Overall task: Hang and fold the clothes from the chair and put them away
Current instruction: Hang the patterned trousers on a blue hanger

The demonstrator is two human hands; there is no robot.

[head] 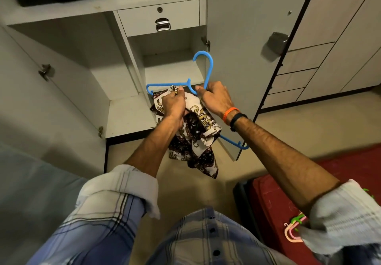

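I am holding a bright blue plastic clothes hanger [203, 72] in front of the open grey wardrobe [127, 107]. My right hand [215, 98] is curling its fingers around the hanger just under the hook, where the neck meets the arms. My left hand [174, 102] is pinching the brown and cream patterned cloth garment [198, 132] near its top edge, right against the hanger's left arm. The garment is hanging bunched between my two hands, and its loose end is dangling over the floor. The hanger's other arm is poking out below my right wrist, with no cloth over its tip.

I think I am trying to get the garment onto the hanger. To do it well, I should be keeping the right hand tight so the hanger does not wobble. The left hand should be finding the neck opening or shoulder and sliding it over the left arm first. Then I should be spreading the cloth flat, because it is all scrunched up now. After that, the far arm needs its side too. I cannot tell which part of the garment my left fingers have.

More hangers, pink and green plastic ones [294, 228], are lying on the dark red surface [274, 194] at my right.
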